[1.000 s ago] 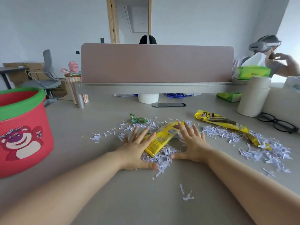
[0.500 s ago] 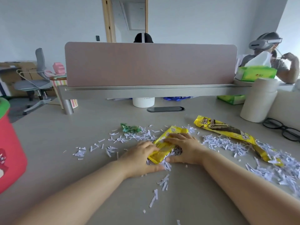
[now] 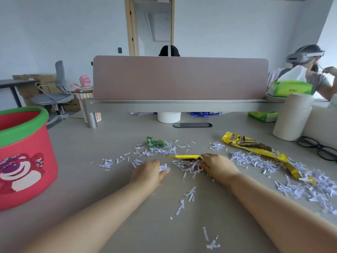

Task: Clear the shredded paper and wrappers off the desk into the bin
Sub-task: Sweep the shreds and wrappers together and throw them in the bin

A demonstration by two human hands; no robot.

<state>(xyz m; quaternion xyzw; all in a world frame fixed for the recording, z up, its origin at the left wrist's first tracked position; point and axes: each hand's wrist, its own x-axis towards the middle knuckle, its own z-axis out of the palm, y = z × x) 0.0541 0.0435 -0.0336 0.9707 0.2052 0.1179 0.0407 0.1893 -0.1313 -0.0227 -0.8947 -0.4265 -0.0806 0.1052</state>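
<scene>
White shredded paper (image 3: pixel 251 160) lies scattered over the grey desk (image 3: pixel 113 143). My right hand (image 3: pixel 217 166) is closed on a small yellow wrapper (image 3: pixel 184 157) and a clump of shreds beneath it. My left hand (image 3: pixel 147 171) is curled over a small tuft of shreds at its fingertips. A long yellow wrapper (image 3: pixel 255 148) lies to the right, partly under shreds. A small green wrapper (image 3: pixel 155 142) sits further back. The red bin with a green rim (image 3: pixel 23 161) stands at the left.
Black glasses (image 3: pixel 317 149), a paper roll (image 3: pixel 291 117) and green tissue packs (image 3: pixel 290 88) are at the right. A pink divider (image 3: pixel 180 77) on a grey rail crosses the back, with a white cup (image 3: pixel 169 117) under it. A person in a headset sits far right.
Both hands went from flat and spread to closed on the pile. The small yellow wrapper has been folded up under my right hand, and my left hand has moved apart from it.
</scene>
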